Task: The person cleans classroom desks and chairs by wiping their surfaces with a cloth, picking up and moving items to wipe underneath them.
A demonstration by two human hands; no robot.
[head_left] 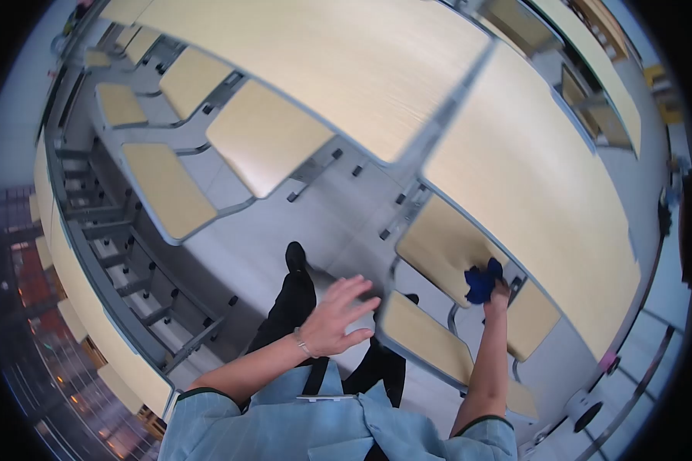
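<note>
A dark blue cloth (480, 283) is bunched in my right hand (499, 294), whose fingers are partly hidden behind it. The cloth is over a pale wooden chair seat (438, 242) beside the long table; whether it touches the seat I cannot tell. My left hand (337, 316) is held out in front of my body with its fingers spread and nothing in it. A bracelet sits on that wrist. Just right of the left hand is a chair backrest (425, 336) with a grey rim.
Long pale tables (507, 161) run across the view, with a grey seam between two of them. Several chairs (269, 138) stand along the left side. Grey table legs (142, 284) and a window (61, 338) are at far left. My shoe (295, 257) is on the tiled floor.
</note>
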